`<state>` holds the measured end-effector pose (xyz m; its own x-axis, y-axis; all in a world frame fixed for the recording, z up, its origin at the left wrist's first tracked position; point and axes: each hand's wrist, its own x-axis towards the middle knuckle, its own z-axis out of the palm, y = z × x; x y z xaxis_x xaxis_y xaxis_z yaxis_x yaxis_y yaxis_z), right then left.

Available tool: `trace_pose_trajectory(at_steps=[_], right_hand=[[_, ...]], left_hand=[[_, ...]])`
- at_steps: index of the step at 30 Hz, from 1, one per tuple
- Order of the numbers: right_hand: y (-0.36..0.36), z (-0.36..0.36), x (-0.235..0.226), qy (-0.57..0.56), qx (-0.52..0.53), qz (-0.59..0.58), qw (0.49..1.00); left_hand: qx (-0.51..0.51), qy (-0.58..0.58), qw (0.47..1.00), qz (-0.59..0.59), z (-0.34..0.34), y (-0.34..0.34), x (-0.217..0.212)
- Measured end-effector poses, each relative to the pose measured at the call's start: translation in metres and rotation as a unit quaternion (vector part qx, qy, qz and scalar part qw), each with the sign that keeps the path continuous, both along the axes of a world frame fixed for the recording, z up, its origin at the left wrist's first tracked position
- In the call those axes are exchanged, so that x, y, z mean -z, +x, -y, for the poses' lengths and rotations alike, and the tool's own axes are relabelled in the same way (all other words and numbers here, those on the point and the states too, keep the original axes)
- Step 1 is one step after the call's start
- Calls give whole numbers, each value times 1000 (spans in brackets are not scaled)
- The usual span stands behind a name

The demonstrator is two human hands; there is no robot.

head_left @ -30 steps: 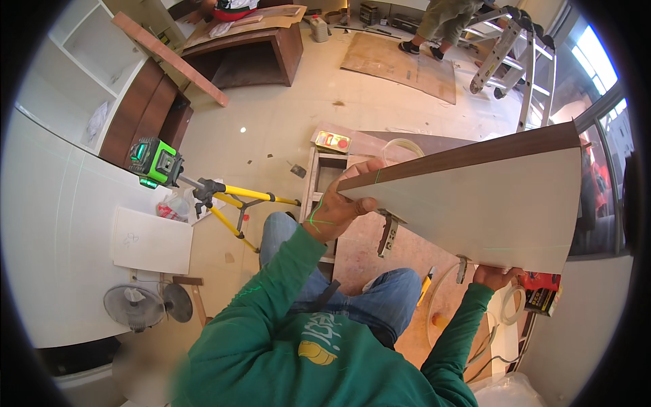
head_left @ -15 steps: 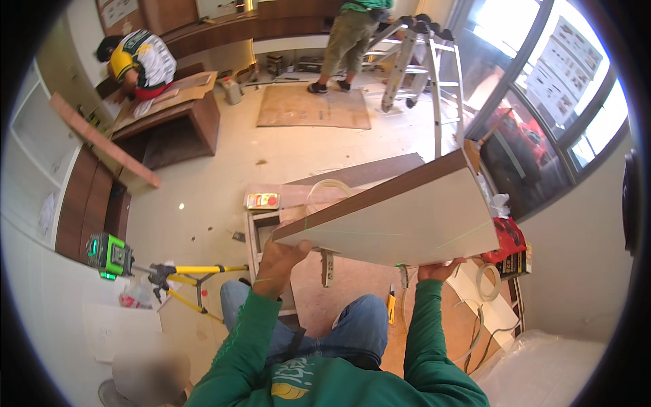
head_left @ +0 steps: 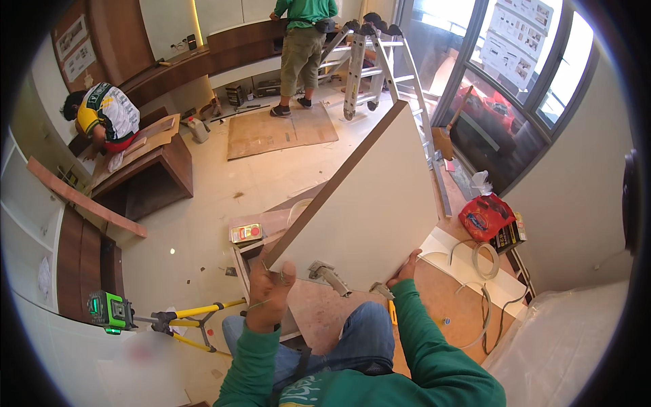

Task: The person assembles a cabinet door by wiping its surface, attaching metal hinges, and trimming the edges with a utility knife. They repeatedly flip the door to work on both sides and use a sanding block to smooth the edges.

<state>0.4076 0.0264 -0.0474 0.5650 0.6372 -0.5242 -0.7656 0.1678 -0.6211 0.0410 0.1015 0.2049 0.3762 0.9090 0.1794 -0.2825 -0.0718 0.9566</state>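
Now, panel [head_left: 373, 203]: showed more face than earlier, hinges [head_left: 330, 277] likely easier to reach
Left hand [head_left: 271, 288]: clasped left corner
Right hand [head_left: 405, 268]: clasped right corner

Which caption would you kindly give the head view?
Left hand and right hand hold a flat white panel with silver metal hinges.

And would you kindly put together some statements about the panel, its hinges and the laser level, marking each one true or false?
1. The left hand is at a corner of the white panel. True.
2. Only the left hand holds the panel. False: the right hand holds it too.
3. Metal hinges show along the panel's near edge. True.
4. A green laser level is mounted on a yellow tripod. True.
5. The tripod stands right of the panel. False: it stands to the left.
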Motion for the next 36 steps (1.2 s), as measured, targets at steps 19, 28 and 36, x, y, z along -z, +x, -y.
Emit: trace_pose_trajectory(at_steps=[19, 28, 36], right_hand=[[-83, -78, 21, 80, -141, -61, 985], [-88, -45, 41, 28, -168, -100, 980], [-97, 4, 69, -43, -187, -132, 973]], left_hand=[[197, 86, 977, -3, -22, 63, -50], [231, 136, 962, 54, -10, 99, -71], [2, 286, 954, -86, -75, 127, -66]])
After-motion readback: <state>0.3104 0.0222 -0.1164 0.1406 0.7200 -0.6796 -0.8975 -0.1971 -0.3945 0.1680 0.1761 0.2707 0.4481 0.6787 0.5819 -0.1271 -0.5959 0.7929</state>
